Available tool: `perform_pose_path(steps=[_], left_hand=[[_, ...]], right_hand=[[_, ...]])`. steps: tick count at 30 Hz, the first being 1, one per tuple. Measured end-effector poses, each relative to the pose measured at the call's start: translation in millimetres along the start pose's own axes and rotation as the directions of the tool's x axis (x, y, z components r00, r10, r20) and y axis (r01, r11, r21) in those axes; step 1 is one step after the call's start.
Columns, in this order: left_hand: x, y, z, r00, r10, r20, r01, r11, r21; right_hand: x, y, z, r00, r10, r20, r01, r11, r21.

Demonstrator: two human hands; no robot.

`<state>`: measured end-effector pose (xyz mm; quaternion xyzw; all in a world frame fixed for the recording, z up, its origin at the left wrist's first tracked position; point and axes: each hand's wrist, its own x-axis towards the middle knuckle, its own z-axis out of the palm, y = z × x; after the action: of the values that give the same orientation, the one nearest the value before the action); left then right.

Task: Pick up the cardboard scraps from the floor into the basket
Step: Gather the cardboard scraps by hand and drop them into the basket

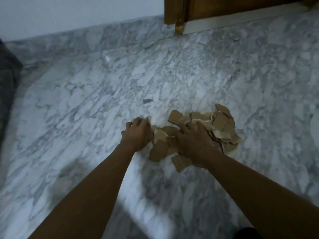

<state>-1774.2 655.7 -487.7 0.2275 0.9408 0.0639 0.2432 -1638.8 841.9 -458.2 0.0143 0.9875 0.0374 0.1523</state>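
A heap of brown torn cardboard scraps lies on the marble floor right of centre. My right hand lies palm-down on the middle of the heap, fingers spread over the scraps. My left hand rests at the heap's left edge with its fingers curled; whether it grips a scrap is hidden. One loose scrap lies at the near side, just left of my right wrist. No basket is in view.
A wooden door and frame stand at the back right. A white wall with a marble skirting runs along the back. Something dark and grey sits at the left edge.
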Motion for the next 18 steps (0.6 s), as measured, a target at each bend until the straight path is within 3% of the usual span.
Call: perform_pose_path(steps=[2,5,7,8,10,11,13,15,16,18], left_hand=[[-3.8,-0.5,1.0,0.996,-0.071,-0.049,0.070,0.997,-0.035],[-10.3,-6.4,-5.8,0.985,-0.170,0.024,0.171,0.983,-0.059],[-16.0,-10.7,-8.0,0.973,-0.229,0.030,0.231,0.970,-0.070],[-18.1,-11.8,-7.8,0.974,-0.227,0.027,0.228,0.970,-0.082],[-23.7,-15.6,-7.0,0.976,-0.211,0.051,0.216,0.964,-0.155],[-26.5,-17.5,-7.5,0.974,-0.217,0.068,0.227,0.956,-0.189],[-31.1,-24.1,-8.4,0.967,-0.230,0.112,0.249,0.945,-0.212],[-33.9,-31.0,-12.9,0.965,-0.218,0.146,0.247,0.941,-0.230],[-34.6,-34.9,-17.5,0.967,-0.202,0.158,0.234,0.945,-0.226],[-36.6,-37.4,-29.7,0.971,-0.138,0.193,0.181,0.956,-0.229]], right_hand=[[1.0,-3.1,8.8,0.999,0.007,-0.047,-0.006,1.000,0.020],[2.7,-2.5,12.4,0.993,-0.028,-0.116,0.037,0.997,0.073],[2.1,1.4,8.8,0.966,-0.008,-0.258,0.093,0.943,0.319],[1.4,5.7,1.0,0.960,0.045,-0.276,0.100,0.865,0.491],[1.9,18.7,-15.2,0.982,0.095,-0.166,0.059,0.676,0.735],[2.1,27.7,-21.1,0.989,0.059,-0.134,0.065,0.647,0.760],[1.6,44.3,-28.1,0.993,-0.083,-0.084,0.118,0.727,0.677],[-3.5,51.5,-28.1,0.965,-0.223,0.139,0.115,0.835,0.538],[-6.6,51.0,-25.0,0.938,-0.247,0.245,0.100,0.866,0.490],[-13.6,42.3,-17.4,0.915,-0.252,0.315,0.093,0.892,0.443]])
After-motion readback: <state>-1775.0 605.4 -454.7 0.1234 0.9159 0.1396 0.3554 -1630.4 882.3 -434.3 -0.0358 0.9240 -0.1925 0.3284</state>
